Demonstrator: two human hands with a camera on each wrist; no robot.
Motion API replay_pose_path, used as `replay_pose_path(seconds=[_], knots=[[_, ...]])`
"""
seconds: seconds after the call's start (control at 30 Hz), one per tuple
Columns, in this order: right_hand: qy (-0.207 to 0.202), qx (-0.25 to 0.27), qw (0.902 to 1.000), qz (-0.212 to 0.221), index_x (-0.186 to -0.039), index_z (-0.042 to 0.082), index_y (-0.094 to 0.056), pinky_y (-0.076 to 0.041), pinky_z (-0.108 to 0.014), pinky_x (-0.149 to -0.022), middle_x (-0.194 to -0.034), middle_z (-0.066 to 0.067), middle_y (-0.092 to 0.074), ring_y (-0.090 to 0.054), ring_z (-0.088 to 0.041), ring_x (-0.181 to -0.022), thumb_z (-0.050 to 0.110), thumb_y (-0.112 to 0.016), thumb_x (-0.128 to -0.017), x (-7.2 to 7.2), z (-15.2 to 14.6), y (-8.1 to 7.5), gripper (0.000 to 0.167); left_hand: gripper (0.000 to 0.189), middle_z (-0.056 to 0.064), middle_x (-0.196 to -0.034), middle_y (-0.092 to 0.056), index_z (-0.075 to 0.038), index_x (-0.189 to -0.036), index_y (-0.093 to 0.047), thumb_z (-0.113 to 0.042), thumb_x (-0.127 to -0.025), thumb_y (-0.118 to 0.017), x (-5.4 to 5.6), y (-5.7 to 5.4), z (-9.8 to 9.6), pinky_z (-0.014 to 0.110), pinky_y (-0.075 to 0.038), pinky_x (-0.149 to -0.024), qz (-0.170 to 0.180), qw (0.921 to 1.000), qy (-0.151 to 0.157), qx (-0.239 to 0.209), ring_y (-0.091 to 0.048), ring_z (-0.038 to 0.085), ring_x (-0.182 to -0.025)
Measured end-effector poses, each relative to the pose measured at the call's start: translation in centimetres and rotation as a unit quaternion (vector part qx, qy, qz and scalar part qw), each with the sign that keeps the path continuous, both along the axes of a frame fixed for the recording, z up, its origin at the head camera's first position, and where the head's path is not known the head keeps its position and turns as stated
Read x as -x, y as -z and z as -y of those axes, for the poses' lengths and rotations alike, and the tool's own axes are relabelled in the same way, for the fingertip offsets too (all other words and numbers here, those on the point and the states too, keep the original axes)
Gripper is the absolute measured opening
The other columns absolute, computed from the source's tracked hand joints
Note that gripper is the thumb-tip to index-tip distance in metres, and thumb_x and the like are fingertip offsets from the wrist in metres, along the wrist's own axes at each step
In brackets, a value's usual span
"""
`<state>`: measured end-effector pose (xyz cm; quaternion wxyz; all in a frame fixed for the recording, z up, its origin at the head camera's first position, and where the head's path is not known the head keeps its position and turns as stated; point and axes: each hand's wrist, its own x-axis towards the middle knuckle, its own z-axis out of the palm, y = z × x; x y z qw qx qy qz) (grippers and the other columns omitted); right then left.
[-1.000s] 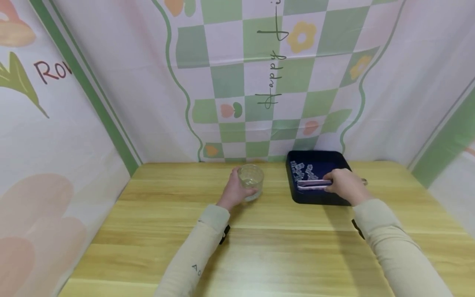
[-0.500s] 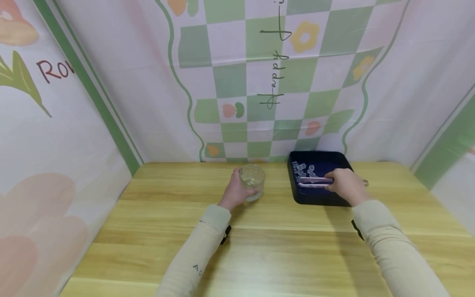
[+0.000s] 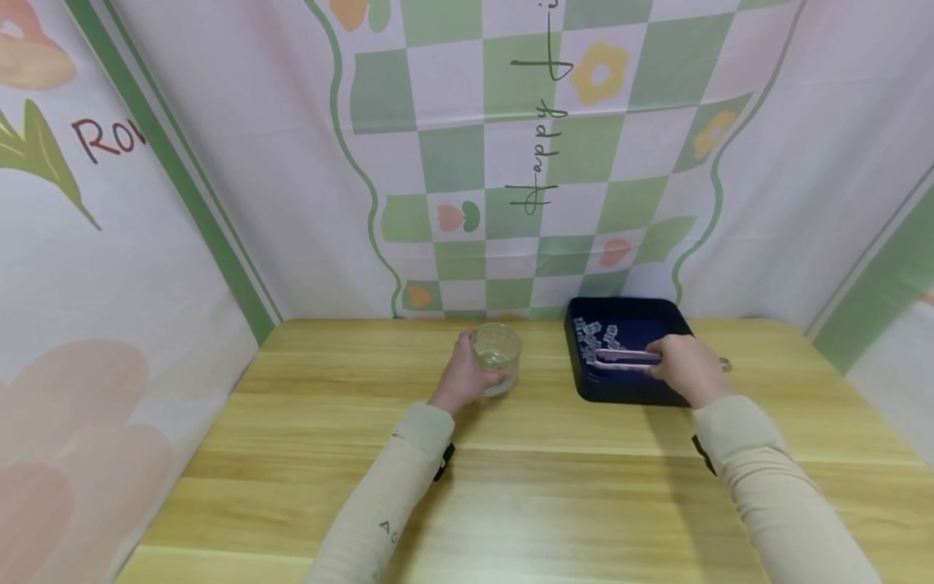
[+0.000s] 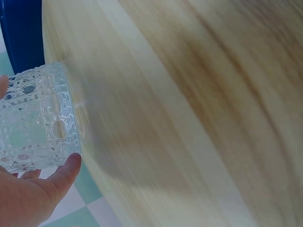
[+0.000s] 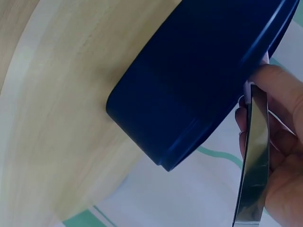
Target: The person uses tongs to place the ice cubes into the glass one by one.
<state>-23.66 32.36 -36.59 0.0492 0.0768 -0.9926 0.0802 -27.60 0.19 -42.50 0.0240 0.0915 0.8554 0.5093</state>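
Note:
A clear patterned glass (image 3: 496,357) stands upright on the table, left of the tray. My left hand (image 3: 465,375) grips its side, with the thumb across the front; in the left wrist view the glass (image 4: 38,118) shows a cut pattern. A dark blue square tray (image 3: 635,391) holds several small clear pieces, like ice cubes (image 3: 593,331), mostly on its left side. My right hand (image 3: 684,369) holds metal tongs (image 3: 627,354) with pale pinkish arms over the tray. The tongs' arms are slightly apart, their tips near the pieces. Whether they touch any is too small to tell.
The wooden table (image 3: 467,503) spreads out in front of both arms. A printed curtain (image 3: 511,162) with green and white checks hangs right behind the table's far edge, and more cloth (image 3: 109,324) hangs at the left side.
The tongs first lift slightly, then shift a little to the right over the tray with my right hand. My left hand and the glass stay in place.

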Motion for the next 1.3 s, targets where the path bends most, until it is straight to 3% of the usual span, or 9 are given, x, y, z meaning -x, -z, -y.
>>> replay_pose_path(seconds=[0.5, 1.0, 1.3], knots=[[0.029, 0.014, 0.9995, -0.004, -0.104, -0.009, -0.068, -0.052, -0.057, -0.075, -0.104, -0.029, -0.067, -0.061, -0.050, -0.093, 0.011, -0.075, -0.076, 0.4, 0.6, 0.8, 0.035, 0.094, 0.022, -0.142, -0.043, -0.004, -0.145, -0.025, -0.020, -0.073, -0.083, 0.1, 0.2, 0.1, 0.052, -0.038, -0.110, -0.006, 0.9997, -0.002, 0.024, -0.046, 0.039, -0.130], [0.050, 0.041, 0.9979, -0.001, -0.107, -0.008, -0.066, -0.051, -0.057, -0.069, -0.104, -0.032, -0.066, -0.062, -0.050, -0.087, 0.014, -0.074, -0.079, 0.8, 1.4, 1.4, 0.037, 0.094, 0.023, -0.141, -0.043, -0.002, -0.145, -0.024, -0.019, -0.073, -0.083, -0.3, -0.4, 0.0, 0.051, -0.039, -0.110, -0.005, 0.9995, -0.002, 0.031, -0.046, 0.039, -0.129], [0.051, 0.056, 0.9970, -0.009, -0.094, -0.005, -0.069, -0.049, -0.055, -0.058, -0.090, -0.030, -0.067, -0.062, -0.048, -0.075, 0.011, -0.072, -0.079, 1.0, 1.4, 1.9, 0.022, 0.094, 0.023, -0.142, -0.043, -0.002, -0.145, -0.024, -0.019, -0.073, -0.083, -0.4, -0.6, -0.1, 0.050, -0.038, -0.111, -0.001, 0.9994, -0.004, 0.033, -0.046, 0.038, -0.130]])
